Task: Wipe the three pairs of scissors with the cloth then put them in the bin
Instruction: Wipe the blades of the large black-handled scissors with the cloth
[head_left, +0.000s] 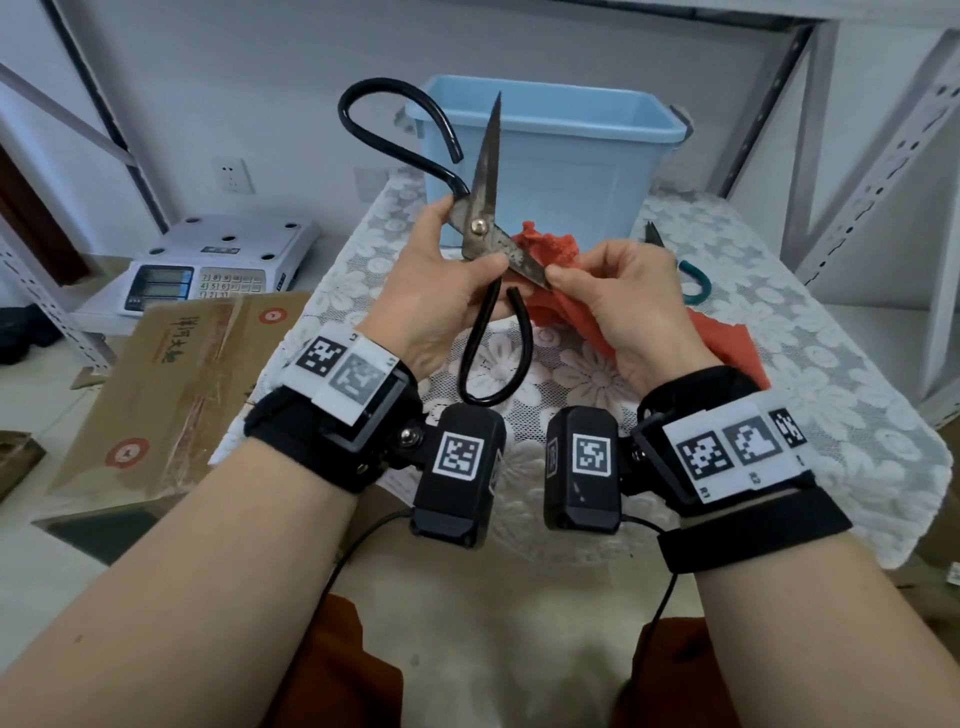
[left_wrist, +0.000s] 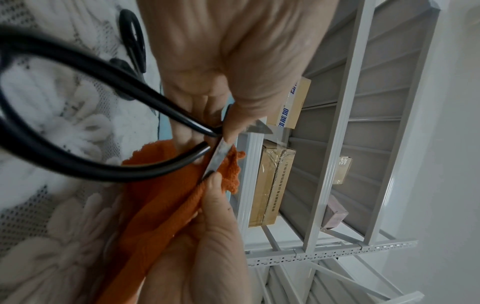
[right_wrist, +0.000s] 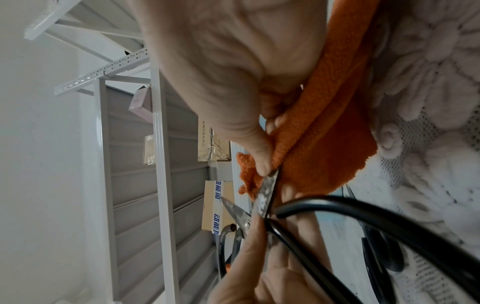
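Note:
My left hand (head_left: 467, 244) grips a large pair of black-handled scissors (head_left: 478, 228) at the pivot and holds them wide open above the table; one rusty blade points up. My right hand (head_left: 566, 273) pinches the red-orange cloth (head_left: 550, 249) around the tip of the lower blade (left_wrist: 219, 156); the cloth (right_wrist: 324, 133) hangs down from the palm. The blue bin (head_left: 550, 156) stands behind them at the back of the table. Green-handled scissors (head_left: 693, 280) lie behind my right hand, partly hidden. Another black pair (left_wrist: 132, 45) lies on the table.
A white lace tablecloth (head_left: 779, 395) covers the table. On the left, beyond the table edge, stand a weighing scale (head_left: 208, 260) and a cardboard box (head_left: 171, 384). Grey metal shelving (head_left: 883, 156) stands at the right and behind the table.

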